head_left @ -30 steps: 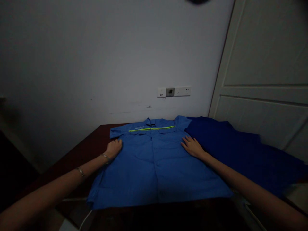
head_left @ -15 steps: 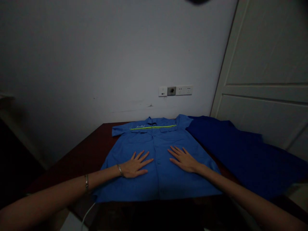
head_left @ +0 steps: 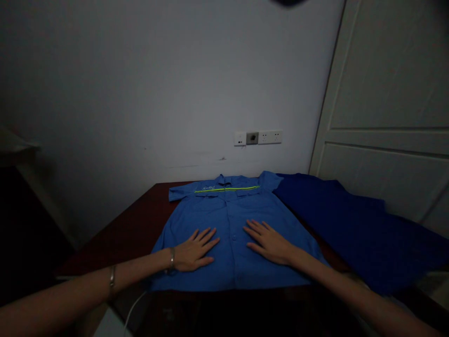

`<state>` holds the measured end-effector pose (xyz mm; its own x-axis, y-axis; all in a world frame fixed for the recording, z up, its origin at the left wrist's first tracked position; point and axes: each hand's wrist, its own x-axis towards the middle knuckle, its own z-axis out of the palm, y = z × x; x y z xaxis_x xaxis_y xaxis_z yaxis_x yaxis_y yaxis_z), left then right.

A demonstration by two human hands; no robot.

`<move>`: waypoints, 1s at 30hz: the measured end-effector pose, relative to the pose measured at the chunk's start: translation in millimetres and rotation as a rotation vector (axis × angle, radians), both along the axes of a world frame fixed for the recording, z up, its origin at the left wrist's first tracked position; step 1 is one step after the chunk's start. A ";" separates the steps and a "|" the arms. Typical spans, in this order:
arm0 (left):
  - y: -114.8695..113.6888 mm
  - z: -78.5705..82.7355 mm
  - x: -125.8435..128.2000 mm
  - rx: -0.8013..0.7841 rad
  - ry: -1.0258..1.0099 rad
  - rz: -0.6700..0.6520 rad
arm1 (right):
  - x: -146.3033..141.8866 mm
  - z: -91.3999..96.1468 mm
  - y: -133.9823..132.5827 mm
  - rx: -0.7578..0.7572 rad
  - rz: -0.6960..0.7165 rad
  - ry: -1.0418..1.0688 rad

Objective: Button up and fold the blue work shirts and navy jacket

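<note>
A light-blue short-sleeved shirt (head_left: 224, 262) lies front side up and spread out, its collar toward the wall. A yellow-green stripe crosses its chest, with white lettering above the stripe on the left. My left hand (head_left: 193, 252) rests flat on the left half of the shirt, fingers spread, with bracelets on that arm. On the right half my right hand (head_left: 268, 243) lies palm down, fingers apart. The buttoned front runs between the two hands. Neither hand grips anything.
Under the shirt is a dark red table (head_left: 122, 229) set against the wall. Darker blue cloth (head_left: 336, 215) covers its right side. Wall sockets (head_left: 270, 137) sit above the table, and a white panelled door (head_left: 386, 178) stands at right. A white cable (head_left: 133, 306) hangs at the front left.
Both hands have slid slightly toward me over the shirt and remain flat. The view has shifted a little, so the wall and table sit lower in the picture.
</note>
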<state>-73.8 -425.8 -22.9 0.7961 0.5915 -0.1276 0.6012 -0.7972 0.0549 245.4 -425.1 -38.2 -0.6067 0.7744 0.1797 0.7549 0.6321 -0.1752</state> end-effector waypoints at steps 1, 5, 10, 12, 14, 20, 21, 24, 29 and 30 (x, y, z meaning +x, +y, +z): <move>1.4 -0.6 11.3 0.004 -0.010 -0.019 | -14.8 3.3 -2.6 -0.016 0.081 0.006; 9.1 -9.5 35.3 -0.005 -0.030 -0.020 | -39.8 2.7 -0.7 -0.071 0.147 0.009; 20.6 -14.1 2.8 -0.039 -0.040 -0.026 | 11.6 -13.0 20.7 -0.099 -0.086 -0.004; 22.9 -13.3 -18.6 -0.041 -0.030 0.042 | 41.2 -18.6 26.3 -0.072 -0.184 -0.023; 22.2 -13.5 -38.3 -0.029 -0.038 0.132 | 66.8 -23.6 27.9 -0.044 -0.265 -0.038; 28.2 -11.4 -65.1 0.007 -0.121 0.223 | 81.1 -19.9 31.5 0.052 -0.371 -0.051; 36.3 -8.8 -62.4 0.023 -0.128 0.233 | 72.7 -14.7 36.4 0.072 -0.363 -0.039; 74.8 -0.8 -41.2 0.112 -0.109 0.280 | 33.2 4.1 60.7 0.102 -0.243 0.019; 151.8 -11.3 9.1 0.346 -0.032 0.255 | -38.8 11.4 115.3 0.064 0.034 -0.014; 164.6 -16.7 14.9 0.350 -0.014 0.235 | -47.0 7.5 125.9 0.032 0.056 -0.022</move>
<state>-58.9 -261.3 -39.7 0.6342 0.7633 0.1232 0.7703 -0.6101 -0.1855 198.4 -299.3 -30.7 -0.6531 0.7330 0.1899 0.7216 0.6785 -0.1376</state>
